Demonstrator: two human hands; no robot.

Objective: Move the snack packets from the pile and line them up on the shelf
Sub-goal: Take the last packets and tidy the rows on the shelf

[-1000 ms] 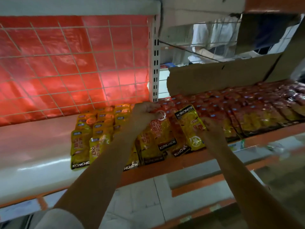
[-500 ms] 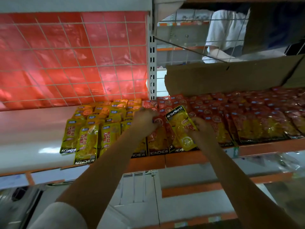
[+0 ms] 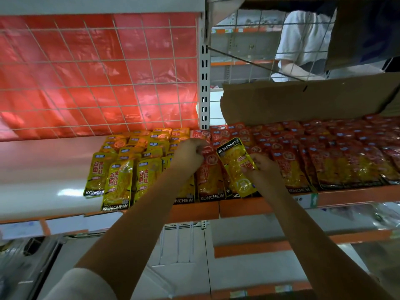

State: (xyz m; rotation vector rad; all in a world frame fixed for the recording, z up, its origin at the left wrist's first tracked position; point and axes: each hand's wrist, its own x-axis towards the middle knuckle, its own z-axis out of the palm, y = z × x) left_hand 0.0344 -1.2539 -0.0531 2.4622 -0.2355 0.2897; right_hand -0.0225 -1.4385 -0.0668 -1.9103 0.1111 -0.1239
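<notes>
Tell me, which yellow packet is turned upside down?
The yellow packet held in the right hand: its KONCHEW band points toward the shelf back, while the shelved yellow packets show theirs at the front edge.

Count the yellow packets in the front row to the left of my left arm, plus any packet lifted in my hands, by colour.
Front-row yellow packets left of the left arm: 3
Lifted yellow packet, held upside down by the right hand: 1
Lifted red packets: 0
Total: 4
</notes>
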